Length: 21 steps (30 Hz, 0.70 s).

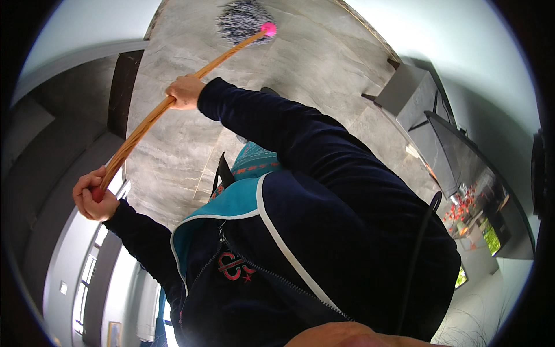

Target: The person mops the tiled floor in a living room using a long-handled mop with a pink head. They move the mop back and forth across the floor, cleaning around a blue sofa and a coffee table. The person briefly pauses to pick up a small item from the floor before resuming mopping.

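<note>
A mop with a wooden handle (138,129) runs slantwise across the view, from lower left to upper right. My left hand (94,195) grips its red end cap and the wood just beside it. Farther along the shaft, my right hand (186,91) is wrapped around the wood, its arm reaching across in front of my body. At the far end, a pink socket (269,29) joins the handle to a grey-and-white string mop head (243,21), which lies spread on the marbled grey tile floor (312,65).
On the right, a low grey cabinet (405,89) on dark legs stands along the wall, with a television (481,186) on it showing reflections. A dark doorway threshold (125,93) and white door frame (78,56) lie left. My shoe tip (269,91) shows below the mop head.
</note>
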Each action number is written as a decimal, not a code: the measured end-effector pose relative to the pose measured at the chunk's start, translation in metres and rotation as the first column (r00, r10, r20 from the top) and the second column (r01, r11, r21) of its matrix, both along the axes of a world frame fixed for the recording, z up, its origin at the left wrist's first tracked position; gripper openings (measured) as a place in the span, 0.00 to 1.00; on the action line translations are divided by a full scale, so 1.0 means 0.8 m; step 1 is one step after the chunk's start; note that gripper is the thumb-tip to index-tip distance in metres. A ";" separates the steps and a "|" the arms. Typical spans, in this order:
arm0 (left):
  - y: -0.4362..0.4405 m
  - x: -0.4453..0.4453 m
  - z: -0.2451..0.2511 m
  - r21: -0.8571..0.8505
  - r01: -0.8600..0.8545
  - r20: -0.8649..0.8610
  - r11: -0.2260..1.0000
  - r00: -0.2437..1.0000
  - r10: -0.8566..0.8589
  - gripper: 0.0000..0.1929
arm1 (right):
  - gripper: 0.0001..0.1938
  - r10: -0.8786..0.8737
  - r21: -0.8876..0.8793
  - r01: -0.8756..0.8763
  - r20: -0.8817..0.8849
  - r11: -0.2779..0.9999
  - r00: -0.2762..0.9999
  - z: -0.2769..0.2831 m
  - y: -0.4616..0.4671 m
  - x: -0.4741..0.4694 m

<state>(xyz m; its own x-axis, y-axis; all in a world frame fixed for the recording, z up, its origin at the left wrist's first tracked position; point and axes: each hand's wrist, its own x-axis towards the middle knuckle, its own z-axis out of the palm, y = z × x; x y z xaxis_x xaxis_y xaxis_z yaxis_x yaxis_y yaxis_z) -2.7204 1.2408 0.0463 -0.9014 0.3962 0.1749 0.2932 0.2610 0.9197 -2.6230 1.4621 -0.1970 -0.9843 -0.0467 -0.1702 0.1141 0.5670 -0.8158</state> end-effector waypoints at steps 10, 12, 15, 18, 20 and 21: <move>0.230 0.127 -0.160 0.380 0.084 0.617 0.921 0.719 -0.320 0.10 | 0.10 -0.425 0.312 0.379 0.091 0.871 0.901 -0.102 0.207 0.262; 0.272 0.167 -0.176 0.460 0.157 0.590 0.874 0.682 -0.433 0.10 | 0.11 -0.409 0.391 0.289 0.269 0.874 0.872 -0.108 0.242 0.317; 0.302 0.194 -0.167 0.392 0.201 0.776 0.898 0.452 -0.440 0.13 | 0.13 -0.324 0.370 0.187 0.354 0.910 0.877 -0.101 0.273 0.364; 0.297 0.172 -0.137 0.430 0.338 0.727 0.837 0.420 -0.543 0.12 | 0.12 -0.317 0.137 0.286 0.378 0.948 0.870 -0.078 0.273 0.362; 0.285 0.150 -0.114 0.474 0.392 0.680 0.788 0.406 -0.611 0.12 | 0.12 -0.288 0.133 0.257 0.384 0.957 0.877 -0.058 0.256 0.338; 0.274 0.140 -0.101 0.469 0.414 0.671 0.780 0.407 -0.619 0.12 | 0.12 -0.280 0.092 0.264 0.307 0.960 0.910 -0.047 0.242 0.324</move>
